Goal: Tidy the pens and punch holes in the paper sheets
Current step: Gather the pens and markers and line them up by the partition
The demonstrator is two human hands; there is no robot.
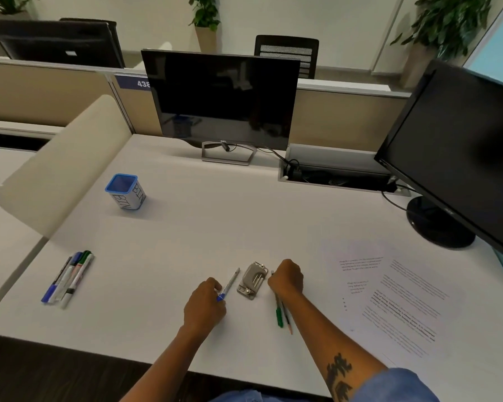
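Your left hand (205,303) is curled on the near middle of the white desk (186,227), pinching the blue-capped end of a slim white pen (229,283) whose tip points far and slightly right. Just right of it sits the small grey metal hole punch (252,280). Your right hand (286,278) is closed in a fist just right of the punch, gripping a green-capped pen (278,311) and a dark thin pencil (286,317) that trail back toward you along your forearm. The printed white paper sheets (401,303) lie fanned at the near right. A cluster of markers and pens in blue, green and white (69,276) lies at the near left. The blue-rimmed white square cup lettered BIN (125,191) stands upright at the far left, well apart from both hands.
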